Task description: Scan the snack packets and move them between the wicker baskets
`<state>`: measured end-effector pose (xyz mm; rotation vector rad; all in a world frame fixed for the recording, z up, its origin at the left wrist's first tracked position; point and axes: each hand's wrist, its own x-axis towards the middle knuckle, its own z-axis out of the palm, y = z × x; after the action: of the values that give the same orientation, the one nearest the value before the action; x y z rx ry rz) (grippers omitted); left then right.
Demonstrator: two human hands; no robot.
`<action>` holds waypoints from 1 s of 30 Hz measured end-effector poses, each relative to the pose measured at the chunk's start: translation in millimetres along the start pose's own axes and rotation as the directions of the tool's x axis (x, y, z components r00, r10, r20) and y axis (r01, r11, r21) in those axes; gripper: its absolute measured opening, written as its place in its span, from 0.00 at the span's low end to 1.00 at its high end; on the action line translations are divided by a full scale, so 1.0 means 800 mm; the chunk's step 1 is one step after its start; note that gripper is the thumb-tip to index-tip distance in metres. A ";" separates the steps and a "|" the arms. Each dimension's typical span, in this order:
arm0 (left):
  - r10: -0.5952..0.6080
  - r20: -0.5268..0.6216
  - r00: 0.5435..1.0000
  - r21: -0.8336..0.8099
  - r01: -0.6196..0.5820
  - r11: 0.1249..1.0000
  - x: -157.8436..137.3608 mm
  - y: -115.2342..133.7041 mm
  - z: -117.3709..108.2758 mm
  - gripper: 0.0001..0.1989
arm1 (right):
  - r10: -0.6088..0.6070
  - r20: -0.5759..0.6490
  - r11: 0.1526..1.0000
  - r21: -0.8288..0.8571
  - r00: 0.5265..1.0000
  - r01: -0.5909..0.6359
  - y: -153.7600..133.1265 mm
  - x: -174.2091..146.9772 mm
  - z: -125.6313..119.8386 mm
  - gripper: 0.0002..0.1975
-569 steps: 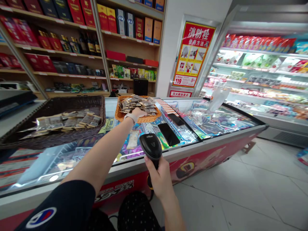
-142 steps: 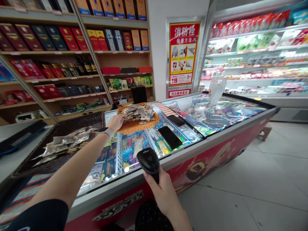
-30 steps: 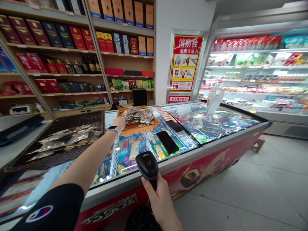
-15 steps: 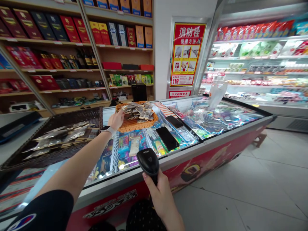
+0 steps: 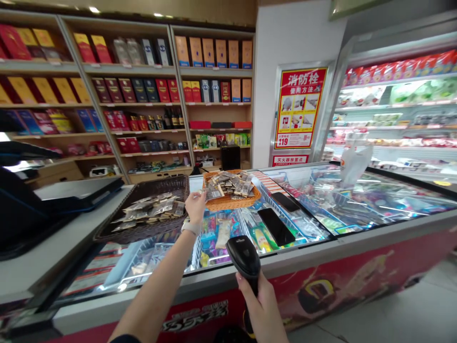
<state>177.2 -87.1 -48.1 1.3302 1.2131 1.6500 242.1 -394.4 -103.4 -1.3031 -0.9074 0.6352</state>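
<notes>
In my right hand [image 5: 262,305] is a black barcode scanner [image 5: 244,257], its head tilted up over the freezer's front edge. My left hand [image 5: 195,206] reaches to the left rim of an orange wicker basket [image 5: 232,204]. Its fingers are pinched on a small clear packet [image 5: 214,192] at that rim. More such packets are heaped in the basket. Left of it, a dark brown wicker tray [image 5: 143,234] holds a loose pile of similar packets. Two black phones lie on the freezer's glass top, the nearer phone [image 5: 276,226] just right of the scanner.
The chest freezer [image 5: 310,250] spans the front, with frozen goods under its glass. A white plastic bag [image 5: 355,164] stands on it at the right. At the left is a counter [image 5: 46,233] with dark equipment. Shelves of boxes and a lit refrigerated case stand behind.
My view has tilted up and swung left, showing more shelves and the left counter. My left hand has drawn back to the basket's rim with a packet. The scanner stays in my right hand.
</notes>
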 end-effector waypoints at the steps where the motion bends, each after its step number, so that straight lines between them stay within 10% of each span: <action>1: -0.049 -0.020 0.999 -0.124 0.046 0.991 -0.008 0.002 -0.006 0.14 | -0.002 -0.012 1.000 -0.007 1.000 0.002 0.002 0.000 0.003 0.24; 9: -0.403 0.194 0.895 -0.630 0.428 0.648 -0.082 0.044 -0.070 0.18 | -0.038 0.015 0.999 -0.039 0.999 0.039 -0.013 -0.002 0.016 0.25; 16: -0.383 0.411 0.827 -0.496 0.555 0.667 -0.126 0.026 -0.108 0.10 | -0.022 0.076 0.998 -0.059 0.997 0.027 -0.022 -0.008 0.029 0.21; 30: -0.403 0.365 0.839 -0.430 0.536 0.727 -0.154 -0.018 -0.133 0.21 | 0.049 0.204 0.975 -0.221 0.978 -0.003 -0.009 -0.014 0.062 0.19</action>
<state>103.2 -220.4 -106.9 0.7639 0.7830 1.2575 193.2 -378.6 -97.4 -1.4662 -1.1591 0.7174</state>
